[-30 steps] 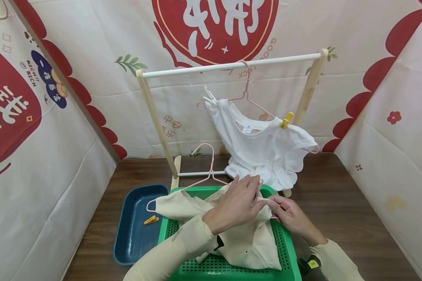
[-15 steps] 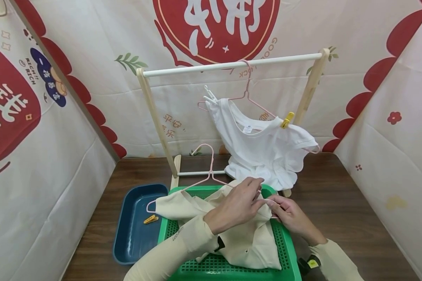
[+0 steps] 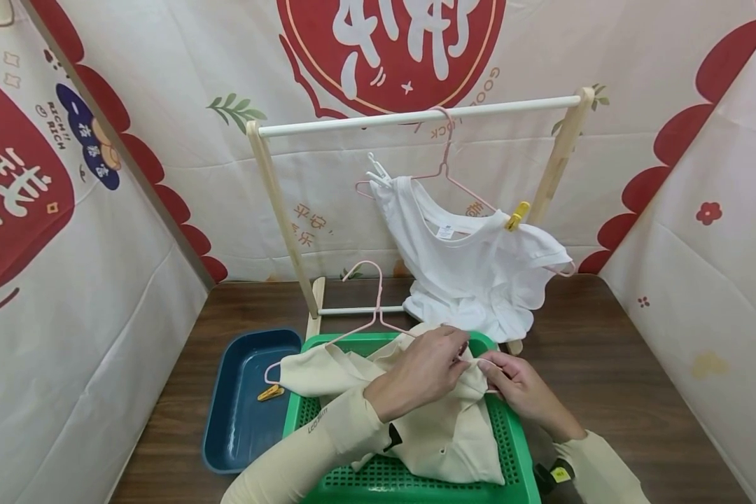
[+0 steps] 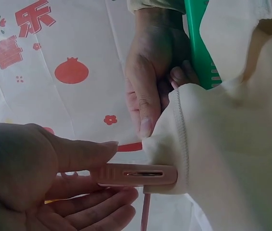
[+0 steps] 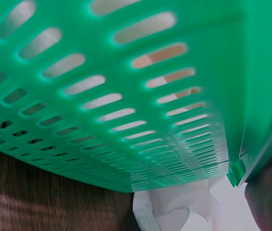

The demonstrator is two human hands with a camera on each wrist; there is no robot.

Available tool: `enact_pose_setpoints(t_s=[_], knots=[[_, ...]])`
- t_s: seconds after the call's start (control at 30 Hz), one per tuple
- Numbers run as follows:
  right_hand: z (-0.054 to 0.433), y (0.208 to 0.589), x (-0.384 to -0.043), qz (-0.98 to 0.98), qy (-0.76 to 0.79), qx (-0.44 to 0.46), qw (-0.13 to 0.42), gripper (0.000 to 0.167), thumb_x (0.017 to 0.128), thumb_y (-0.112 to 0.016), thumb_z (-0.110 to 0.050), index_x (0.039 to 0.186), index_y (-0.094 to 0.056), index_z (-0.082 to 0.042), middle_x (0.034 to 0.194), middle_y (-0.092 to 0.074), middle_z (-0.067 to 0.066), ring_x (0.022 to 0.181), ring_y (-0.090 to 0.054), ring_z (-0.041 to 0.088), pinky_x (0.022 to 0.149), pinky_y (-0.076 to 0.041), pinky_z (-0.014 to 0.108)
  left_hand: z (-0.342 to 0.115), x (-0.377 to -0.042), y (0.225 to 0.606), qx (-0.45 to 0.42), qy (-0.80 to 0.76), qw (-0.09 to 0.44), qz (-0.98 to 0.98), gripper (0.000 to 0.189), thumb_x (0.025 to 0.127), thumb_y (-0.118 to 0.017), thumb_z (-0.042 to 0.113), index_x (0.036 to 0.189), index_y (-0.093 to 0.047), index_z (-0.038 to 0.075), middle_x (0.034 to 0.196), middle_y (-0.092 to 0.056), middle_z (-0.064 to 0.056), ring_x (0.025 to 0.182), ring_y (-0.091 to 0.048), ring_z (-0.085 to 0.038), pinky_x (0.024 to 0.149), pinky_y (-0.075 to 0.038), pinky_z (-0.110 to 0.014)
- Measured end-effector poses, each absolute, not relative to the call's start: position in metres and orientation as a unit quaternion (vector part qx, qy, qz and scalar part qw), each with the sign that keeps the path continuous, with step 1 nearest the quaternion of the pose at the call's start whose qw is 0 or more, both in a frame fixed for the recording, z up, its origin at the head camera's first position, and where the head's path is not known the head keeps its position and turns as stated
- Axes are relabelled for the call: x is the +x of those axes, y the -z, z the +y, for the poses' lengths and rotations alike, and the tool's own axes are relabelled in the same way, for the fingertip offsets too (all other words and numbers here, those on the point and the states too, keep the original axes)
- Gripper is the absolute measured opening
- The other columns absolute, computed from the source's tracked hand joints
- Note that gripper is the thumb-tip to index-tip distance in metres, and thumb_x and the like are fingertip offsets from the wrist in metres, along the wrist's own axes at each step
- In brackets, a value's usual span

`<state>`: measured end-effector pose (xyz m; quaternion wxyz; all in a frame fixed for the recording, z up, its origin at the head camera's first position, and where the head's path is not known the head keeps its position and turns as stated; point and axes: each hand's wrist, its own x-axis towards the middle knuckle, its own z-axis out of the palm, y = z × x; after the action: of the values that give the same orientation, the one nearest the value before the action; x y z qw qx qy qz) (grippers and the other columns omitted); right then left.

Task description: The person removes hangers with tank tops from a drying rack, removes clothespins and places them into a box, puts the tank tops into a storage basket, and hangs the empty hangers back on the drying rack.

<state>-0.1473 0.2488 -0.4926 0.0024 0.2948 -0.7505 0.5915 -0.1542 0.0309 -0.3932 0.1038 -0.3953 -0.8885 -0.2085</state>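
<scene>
A cream shirt (image 3: 453, 441) lies over a green basket (image 3: 519, 448), with a pink hanger (image 3: 379, 294) inside its shoulders. My left hand (image 3: 418, 367) is above the shirt's right shoulder. In the left wrist view its thumb and fingers pinch a pink clothespin (image 4: 150, 174), whose far end overlaps the cloth beside the seam; whether it bites the hanger too, I cannot tell. My right hand (image 3: 529, 392) pinches the shirt's edge at the hanger's right end, its fingertips partly hidden. The right wrist view is mostly filled by the basket's slotted wall (image 5: 126, 110).
Behind the basket stands a wooden rack (image 3: 274, 203) with a white bar (image 3: 365, 122). A white shirt (image 3: 472, 266) hangs there, held by a white clothespin (image 3: 379, 171) and a yellow one (image 3: 517, 215). At left, a blue tray (image 3: 227, 434) contains an orange clothespin (image 3: 270, 393).
My left fingers have dipped and drawn in at the shirt's shoulder, baring a dark reddish bit between them. The right hand stays in nearly the same place.
</scene>
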Motion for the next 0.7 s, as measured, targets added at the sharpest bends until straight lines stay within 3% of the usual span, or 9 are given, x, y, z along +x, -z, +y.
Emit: enact_pose_setpoints(t_s=[0.23,0.7], knots=[[0.2481,0.4937,-0.148,-0.748,-0.594,0.295,0.001,0.024,0.101,-0.041,0.009,0.098,-0.062,-0.002,0.06,-0.043,0.007,0.049,-0.043,0.015,0.044,-0.038,0.028,0.0307,-0.1533,0.393,-0.383,0.197,0.111,-0.896,0.024,0.086,-0.077,0.019,0.078,-0.055,0.016,0.069,-0.052,0.01,0.064,-0.05,-0.003,0.055,-0.035,-0.015],[0.2483,0.4945,-0.1486,-0.753,-0.59,0.291,-0.002,0.025,0.102,-0.041,0.009,0.097,-0.062,-0.004,0.06,-0.043,0.008,0.049,-0.043,0.014,0.044,-0.04,0.026,0.0278,-0.1518,0.3881,-0.378,0.18,0.097,-0.903,0.018,0.083,-0.08,0.019,0.084,-0.062,0.016,0.07,-0.057,0.012,0.062,-0.051,-0.003,0.054,-0.036,-0.015]])
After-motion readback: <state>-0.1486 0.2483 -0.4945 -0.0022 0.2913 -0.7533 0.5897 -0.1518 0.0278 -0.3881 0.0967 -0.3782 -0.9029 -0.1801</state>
